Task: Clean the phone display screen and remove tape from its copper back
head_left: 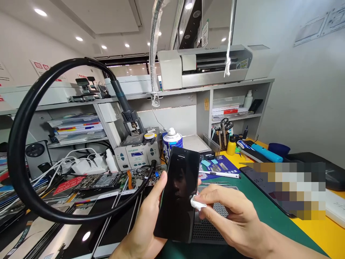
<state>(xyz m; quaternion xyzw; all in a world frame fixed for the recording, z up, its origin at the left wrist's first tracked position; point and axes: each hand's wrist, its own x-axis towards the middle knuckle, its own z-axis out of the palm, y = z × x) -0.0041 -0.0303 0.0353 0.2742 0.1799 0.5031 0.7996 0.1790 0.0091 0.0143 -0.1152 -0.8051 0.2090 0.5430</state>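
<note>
To the left of the left hand, flat dark panels (pixel 93 225) lie beneath a looping black hose (pixel 15 154). The left hand (pixel 149 214) grips a black phone (pixel 175 216), held tilted between the two hands. The right hand (pixel 233 212) pinches a white wipe (pixel 198 205) against the phone's right edge. Another phone (pixel 257 181) lies beyond the right hand, toward its right.

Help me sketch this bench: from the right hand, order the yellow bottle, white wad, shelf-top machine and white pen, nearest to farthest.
1. White wad, pinched by the right hand
2. White pen, beyond the hand
3. Yellow bottle, standing farther back
4. Shelf-top machine, at the rear
</note>
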